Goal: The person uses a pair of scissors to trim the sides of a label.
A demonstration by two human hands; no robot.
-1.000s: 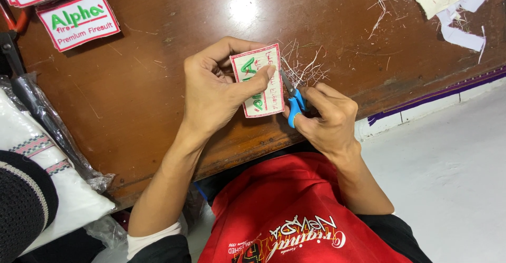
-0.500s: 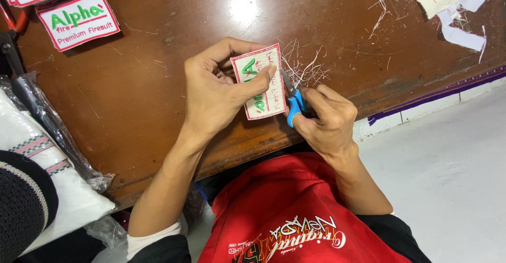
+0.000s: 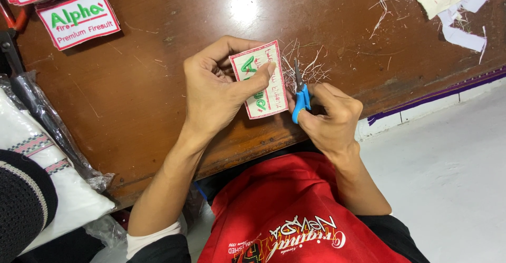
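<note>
My left hand holds a small white embroidered patch with a red border and green lettering, thumb pressed on its face. My right hand grips small blue-handled thread snips, whose metal tip points up along the patch's right edge. Both hands hover just above the front part of a brown wooden table. A loose tuft of pale cut threads lies on the table right behind the snips.
A stack of finished white patches lies at the table's far left. White fabric scraps sit at the far right. Plastic-wrapped white cloth hangs at the left edge. A red garment covers my lap. White floor shows on the right.
The patch has tilted slightly in my left hand and the snips have shifted a little along its right edge. Otherwise the scene is unchanged.
</note>
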